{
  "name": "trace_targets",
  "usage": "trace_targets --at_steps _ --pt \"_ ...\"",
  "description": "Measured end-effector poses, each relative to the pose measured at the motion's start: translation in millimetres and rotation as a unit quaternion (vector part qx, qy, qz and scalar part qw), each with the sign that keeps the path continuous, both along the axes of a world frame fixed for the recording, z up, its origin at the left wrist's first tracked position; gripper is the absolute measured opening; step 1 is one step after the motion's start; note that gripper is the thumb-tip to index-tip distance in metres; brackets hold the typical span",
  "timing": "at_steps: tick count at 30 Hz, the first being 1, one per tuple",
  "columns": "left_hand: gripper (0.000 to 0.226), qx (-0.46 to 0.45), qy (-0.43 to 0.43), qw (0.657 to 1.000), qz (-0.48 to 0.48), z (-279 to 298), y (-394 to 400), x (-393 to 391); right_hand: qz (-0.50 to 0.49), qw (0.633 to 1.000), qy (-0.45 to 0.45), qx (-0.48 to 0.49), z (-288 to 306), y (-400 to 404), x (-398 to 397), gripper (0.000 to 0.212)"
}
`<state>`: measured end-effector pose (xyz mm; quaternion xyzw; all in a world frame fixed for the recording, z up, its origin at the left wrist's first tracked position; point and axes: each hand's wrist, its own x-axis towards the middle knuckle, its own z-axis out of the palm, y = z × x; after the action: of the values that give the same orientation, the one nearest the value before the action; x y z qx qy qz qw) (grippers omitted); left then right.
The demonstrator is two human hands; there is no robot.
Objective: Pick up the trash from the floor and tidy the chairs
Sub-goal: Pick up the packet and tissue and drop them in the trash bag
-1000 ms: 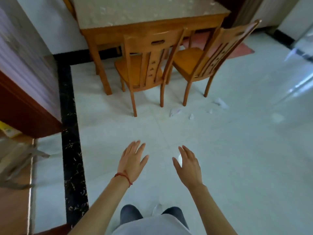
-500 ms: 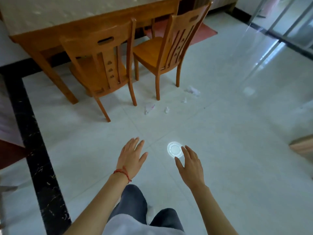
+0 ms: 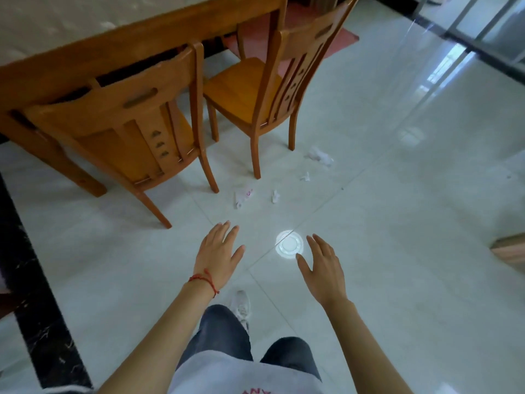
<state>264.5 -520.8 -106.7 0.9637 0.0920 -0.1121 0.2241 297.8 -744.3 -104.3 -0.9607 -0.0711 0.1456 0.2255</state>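
Both hands were stretched forward over the white tiled floor (image 3: pixel 397 251) in the lower middle of the frame, palms down. The left hand (image 3: pixel 217 255), with a red string at its wrist, had its grip spread, fingers straight and holding nothing. The right hand (image 3: pixel 322 265) was likewise spread and empty, its thumb reaching toward a round white plastic lid (image 3: pixel 289 245) that lay flat on the floor just beside it; whether the thumb touched the lid could not be told.

Further up the frame, scraps of trash lay on the floor near the chair legs: a white wrapper with pink print (image 3: pixel 243 196), a small crumpled scrap (image 3: pixel 275 196) just right of it, a tinier scrap (image 3: pixel 305 176), and a larger crumpled tissue (image 3: pixel 319 156) toward the right.

Two wooden chairs stood pulled out from the tabletop (image 3: pixel 71 27) in the upper left: the left chair (image 3: pixel 127 132) with its back toward the camera, and the right chair (image 3: pixel 270 83) angled, its seat exposed. A white shoe (image 3: pixel 241 304) showed between the forearms, above dark trousers.
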Motion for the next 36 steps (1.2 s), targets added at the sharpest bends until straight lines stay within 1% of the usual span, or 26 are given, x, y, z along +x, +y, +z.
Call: trace_targets --at_steps 4,11,16,21,28,36 --pt "0.054 -0.001 0.012 1.000 -0.015 0 17 53 -0.018 1.000 0.000 0.004 0 12 49 0.053" --pt "0.054 -0.008 0.025 1.000 0.002 -4 26 122 -0.013 0.999 0.033 -0.003 -8 21 111 0.053" --pt "0.053 -0.006 0.027 0.999 0.035 -12 28 172 0.015 0.999 0.051 -0.001 -21 25 170 0.053" --pt "0.053 -0.002 0.055 0.995 0.083 -24 22 219 0.046 0.996 0.070 0.003 -36 22 230 0.053" --pt "0.051 -0.027 0.071 0.987 0.144 -70 20 271 0.094 0.991 0.098 -0.010 -83 22 297 0.054" --pt "0.050 -0.045 0.082 0.985 0.142 -159 42 317 0.087 0.989 0.117 -0.016 -168 41 338 0.054"
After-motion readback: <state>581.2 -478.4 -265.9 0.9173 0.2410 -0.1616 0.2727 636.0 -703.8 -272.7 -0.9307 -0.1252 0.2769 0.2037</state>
